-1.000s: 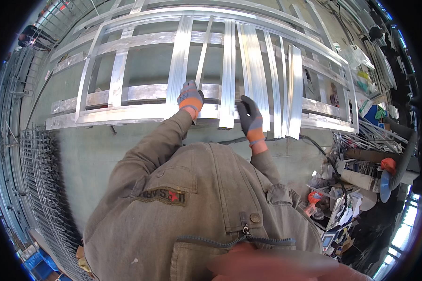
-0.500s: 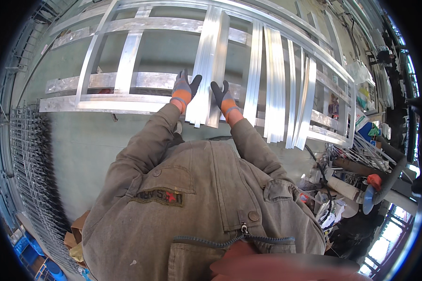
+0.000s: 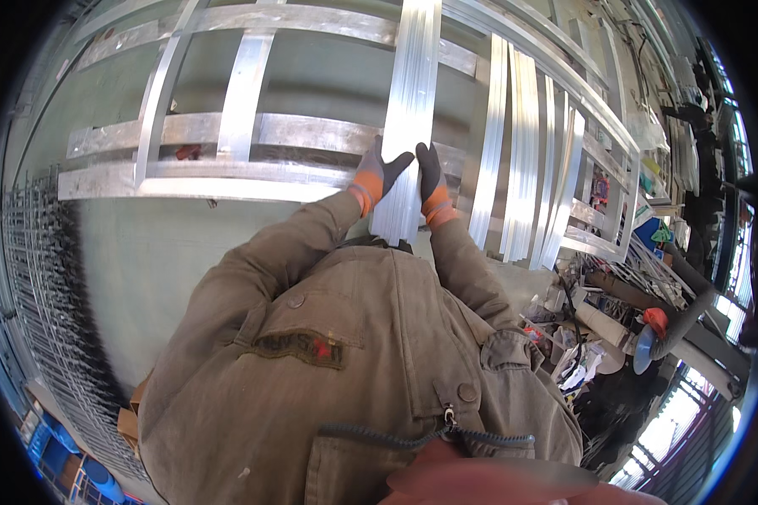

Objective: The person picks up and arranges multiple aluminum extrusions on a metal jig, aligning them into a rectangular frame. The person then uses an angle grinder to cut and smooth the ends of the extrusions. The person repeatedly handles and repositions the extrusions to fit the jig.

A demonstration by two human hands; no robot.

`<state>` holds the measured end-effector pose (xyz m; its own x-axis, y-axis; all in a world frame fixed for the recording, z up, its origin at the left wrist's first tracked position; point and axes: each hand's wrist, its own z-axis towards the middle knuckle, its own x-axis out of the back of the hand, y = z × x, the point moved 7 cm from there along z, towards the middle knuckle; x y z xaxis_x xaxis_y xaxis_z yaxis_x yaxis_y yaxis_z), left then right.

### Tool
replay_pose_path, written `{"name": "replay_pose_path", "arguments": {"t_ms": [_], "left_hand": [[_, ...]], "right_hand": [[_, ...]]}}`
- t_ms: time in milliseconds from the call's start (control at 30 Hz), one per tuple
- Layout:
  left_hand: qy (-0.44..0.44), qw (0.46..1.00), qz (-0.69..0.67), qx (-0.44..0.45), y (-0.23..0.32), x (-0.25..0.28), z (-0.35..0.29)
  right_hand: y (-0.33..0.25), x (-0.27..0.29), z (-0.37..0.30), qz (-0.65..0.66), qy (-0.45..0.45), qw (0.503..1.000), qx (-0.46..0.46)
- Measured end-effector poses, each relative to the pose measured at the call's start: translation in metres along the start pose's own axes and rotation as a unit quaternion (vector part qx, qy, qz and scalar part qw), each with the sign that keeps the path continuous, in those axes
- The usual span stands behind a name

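A bundle of long, shiny aluminium strips (image 3: pixel 408 93) lies lengthwise in front of me, its near ends close to my jacket. My left hand (image 3: pixel 381 175), in a grey and orange glove, grips the bundle's left edge with its thumb over the top. On the opposite edge, my right hand (image 3: pixel 433 183) in a matching glove presses in, thumb up. The fingers beneath the bundle are partly hidden. Under the strips runs a rack of flat metal bars (image 3: pixel 312 133). More aluminium strips (image 3: pixel 520 160) lie to the right of my right hand.
A metal frame rail (image 3: pixel 227 187) crosses in front of me. Racked thin rods (image 3: pixel 42 278) stand at the left. Lower right holds a clutter of scrap, a grey duct (image 3: pixel 686 324) and a red object (image 3: pixel 655 320). Blue containers (image 3: pixel 101 480) sit at the lower left.
My hands have come inward from the bundle's sides and closed on it. The strips now lie together more squarely, and the bundle sits further right and nearer my body in the view.
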<state>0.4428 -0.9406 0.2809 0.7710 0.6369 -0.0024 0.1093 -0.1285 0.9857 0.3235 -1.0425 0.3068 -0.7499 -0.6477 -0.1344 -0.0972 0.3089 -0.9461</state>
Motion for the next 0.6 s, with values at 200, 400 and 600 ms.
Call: {"name": "replay_pose_path", "arguments": {"t_ms": [200,400,600], "left_hand": [[-0.008,0.997,0.073,0.011,0.018,0.010,0.050],[-0.044,0.999,-0.020,0.000,0.036,0.011,0.111],[-0.077,0.992,-0.070,0.072,0.010,0.019,0.147]], "right_hand": [[-0.029,-0.011,0.042,0.002,-0.009,0.999,0.032],[-0.037,-0.006,0.105,0.085,-0.041,0.996,-0.001],[-0.015,0.004,0.146,0.125,-0.001,0.991,-0.044]]}}
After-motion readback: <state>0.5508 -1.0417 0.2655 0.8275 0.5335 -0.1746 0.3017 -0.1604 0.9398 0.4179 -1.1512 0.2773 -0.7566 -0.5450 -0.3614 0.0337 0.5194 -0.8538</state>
